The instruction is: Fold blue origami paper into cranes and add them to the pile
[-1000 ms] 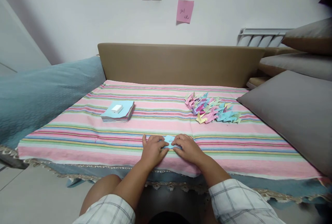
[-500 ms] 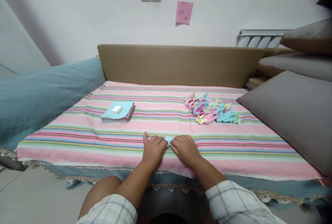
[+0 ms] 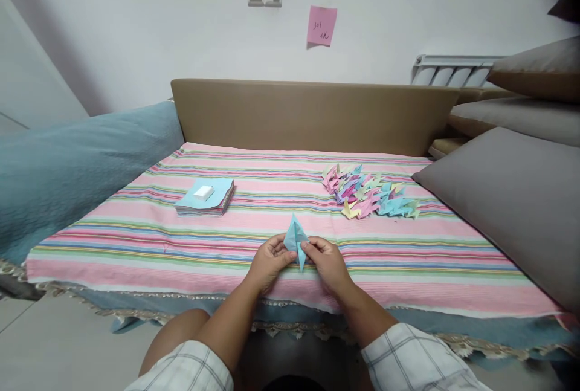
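- Now, how should the folded blue paper be handled?
- Lightly: pinch opposite sides evenly, keep the centre line straight, and do not crumple the points.
- Condition of the hands?
- Left hand and right hand: both nearly closed, each pinching one side of the paper over the striped cloth. Beyond: a paper stack at left, folded paper shapes at right.

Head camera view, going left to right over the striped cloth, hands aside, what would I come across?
Paper stack → light-blue folded paper → pile of colorful folded paper pieces → large gray cushion at the right edge.
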A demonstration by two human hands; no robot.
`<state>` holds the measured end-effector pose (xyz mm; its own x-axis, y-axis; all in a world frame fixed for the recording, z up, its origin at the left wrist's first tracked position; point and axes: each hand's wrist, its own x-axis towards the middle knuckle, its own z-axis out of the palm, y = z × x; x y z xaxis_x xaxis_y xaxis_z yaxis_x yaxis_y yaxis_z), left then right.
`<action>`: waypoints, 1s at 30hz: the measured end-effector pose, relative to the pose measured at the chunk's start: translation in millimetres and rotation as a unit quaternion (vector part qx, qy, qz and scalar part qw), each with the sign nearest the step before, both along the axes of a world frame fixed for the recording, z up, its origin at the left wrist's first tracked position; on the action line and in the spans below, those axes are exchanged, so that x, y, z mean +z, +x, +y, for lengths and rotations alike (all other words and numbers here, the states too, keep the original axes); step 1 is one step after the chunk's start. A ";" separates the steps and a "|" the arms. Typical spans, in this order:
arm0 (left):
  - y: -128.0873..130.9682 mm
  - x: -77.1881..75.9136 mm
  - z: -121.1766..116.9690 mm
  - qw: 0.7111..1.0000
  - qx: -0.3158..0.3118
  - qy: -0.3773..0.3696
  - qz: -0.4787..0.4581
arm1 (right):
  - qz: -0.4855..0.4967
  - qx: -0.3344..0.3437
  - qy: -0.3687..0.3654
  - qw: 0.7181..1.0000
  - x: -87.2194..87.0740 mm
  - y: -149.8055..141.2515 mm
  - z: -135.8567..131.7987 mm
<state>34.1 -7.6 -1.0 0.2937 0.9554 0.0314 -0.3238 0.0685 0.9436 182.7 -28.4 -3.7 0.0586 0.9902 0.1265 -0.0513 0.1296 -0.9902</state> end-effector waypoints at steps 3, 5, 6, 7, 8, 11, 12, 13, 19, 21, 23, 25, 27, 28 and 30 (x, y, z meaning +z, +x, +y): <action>7.4 0.9 -4.3 0.999 0.029 -0.040 -0.017 | 0.046 0.011 -0.031 0.998 -4.2 -7.5 -1.5; 8.4 1.3 -4.9 0.997 0.044 -0.057 -0.025 | 0.053 0.030 -0.036 0.997 -1.9 -9.7 -4.0; 7.8 1.7 -4.8 0.997 0.046 -0.060 -0.024 | 0.052 0.045 -0.037 0.997 0.1 -9.9 -5.2; 6.7 2.2 -4.4 0.997 0.044 -0.060 -0.019 | 0.048 0.060 -0.039 0.996 2.2 -9.4 -6.1; 5.2 2.9 -4.1 0.997 0.038 -0.059 -0.012 | 0.042 0.073 -0.044 0.995 3.9 -8.4 -6.6; 0.6 5.6 -3.3 0.998 0.004 -0.052 0.021 | 0.029 0.070 -0.066 0.995 4.6 -4.9 -5.3; -0.4 6.5 -3.2 0.998 -0.008 -0.049 0.034 | 0.029 0.060 -0.073 0.995 3.5 -4.0 -4.3; -1.1 7.3 -3.3 0.998 -0.019 -0.046 0.045 | 0.029 0.052 -0.079 0.995 2.2 -3.5 -3.3; -3.1 9.0 -2.5 0.995 -0.056 -0.028 0.072 | 0.019 0.050 -0.095 0.994 -0.4 -4.4 -1.5; -4.4 9.6 -1.1 0.994 -0.063 -0.013 0.091 | 0.025 0.051 -0.089 0.994 1.9 -3.1 -1.0; -6.1 10.6 0.6 0.988 -0.079 0.008 0.135 | 0.045 0.043 -0.073 0.995 4.4 0.0 0.4; -7.9 11.4 2.4 0.976 -0.098 0.037 0.189 | 0.056 0.035 -0.064 0.996 6.0 4.2 2.5; -9.9 11.5 4.2 0.965 -0.111 0.066 0.228 | 0.038 0.035 -0.073 0.996 6.0 8.4 4.8; -11.0 11.4 5.2 0.961 -0.111 0.076 0.241 | 0.021 0.034 -0.082 0.996 5.3 10.2 5.9; -13.1 11.2 7.4 0.956 -0.098 0.085 0.264 | -0.016 0.024 -0.095 0.995 2.9 12.9 7.8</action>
